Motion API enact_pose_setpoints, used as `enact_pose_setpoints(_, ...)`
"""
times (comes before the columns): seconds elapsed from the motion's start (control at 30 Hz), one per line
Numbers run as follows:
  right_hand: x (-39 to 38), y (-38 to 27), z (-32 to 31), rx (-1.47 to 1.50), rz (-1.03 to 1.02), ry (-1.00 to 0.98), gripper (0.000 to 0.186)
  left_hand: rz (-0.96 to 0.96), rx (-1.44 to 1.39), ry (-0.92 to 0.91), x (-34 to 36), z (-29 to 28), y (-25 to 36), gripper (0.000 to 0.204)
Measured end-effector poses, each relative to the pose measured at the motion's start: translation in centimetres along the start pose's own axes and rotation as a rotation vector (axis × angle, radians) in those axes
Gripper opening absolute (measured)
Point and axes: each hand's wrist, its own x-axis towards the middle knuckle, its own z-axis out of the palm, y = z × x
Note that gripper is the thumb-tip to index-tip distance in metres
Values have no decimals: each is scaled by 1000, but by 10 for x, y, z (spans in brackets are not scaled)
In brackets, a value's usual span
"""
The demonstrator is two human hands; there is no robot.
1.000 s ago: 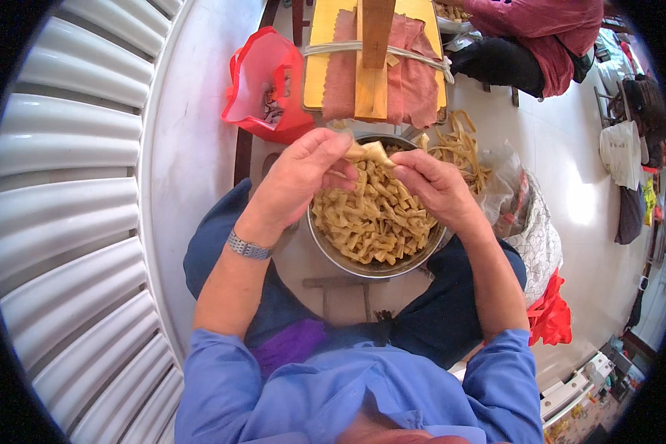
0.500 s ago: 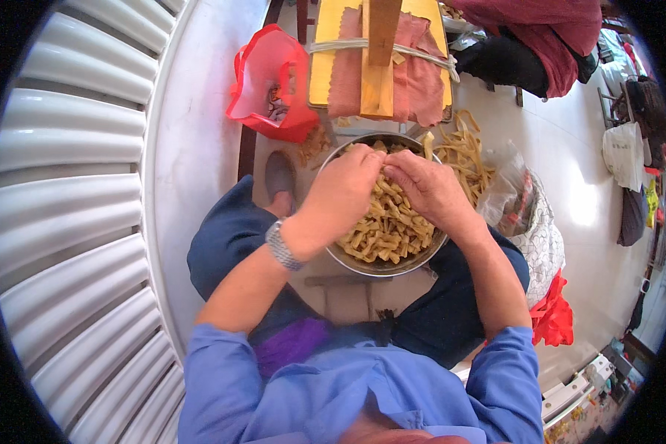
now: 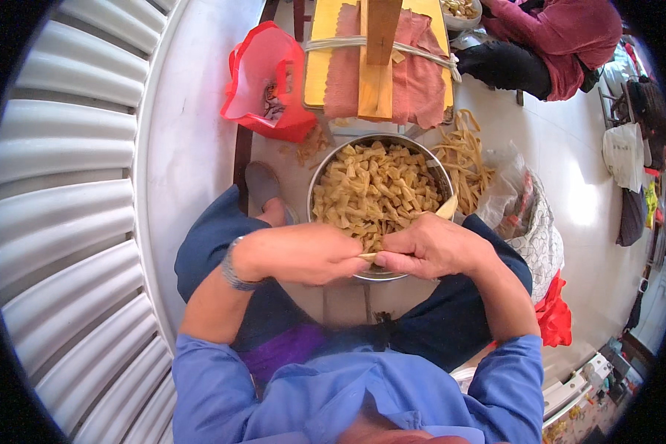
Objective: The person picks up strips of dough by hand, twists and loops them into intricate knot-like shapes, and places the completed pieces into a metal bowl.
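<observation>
While held between both hands: pale strip (image 3: 368, 256), long axis 3 to 9 o'clock
Left hand (image 3: 303, 254): pinching its 9 o'clock end
Right hand (image 3: 433, 248): pinching the 3 o'clock end
Metal bowl (image 3: 325, 172): at 12 o'clock, touching

Pale floor (image 3: 200, 148) bears metal bowl (image 3: 325, 177), red bag (image 3: 263, 74)

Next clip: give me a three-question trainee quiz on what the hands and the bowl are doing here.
1. True or false: the metal bowl is empty.
2. What do the left hand and right hand pinch between them?
A. a pale strip
B. a spoon
C. a cloth
3. What colour is the plastic bag beyond the bowl?

Key: 1 false, it is full of pale cut strips; 2 A; 3 red.
</observation>
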Motion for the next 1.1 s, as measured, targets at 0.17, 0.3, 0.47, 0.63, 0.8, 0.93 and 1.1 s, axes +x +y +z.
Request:
enact_pose_setpoints(0.17,0,-10,-16,-78,-44,172,32,93,51,120,-13,-30,9,28)
enact_pose_setpoints(0.3,14,-8,-36,-147,56,476,27,-79,-157,471,-4,-55,14,25)
enact_pose_setpoints(0.47,41,15,-61,-358,-44,833,15,82,-68,974,29,-76,-2,21)
enact_pose_setpoints(0.63,62,29,-75,-533,-134,1030,15,77,-6,1181,50,-90,-6,19)
enact_pose_setpoints(0.8,68,46,-73,-636,96,951,15,-116,538,1176,63,-87,-27,23)
enact_pose_setpoints(0.93,45,47,-80,-519,260,910,16,-202,358,1107,50,-76,-24,24)
enact_pose_setpoints(1.1,52,40,-63,-403,34,958,16,-291,-124,935,33,-76,-3,30)
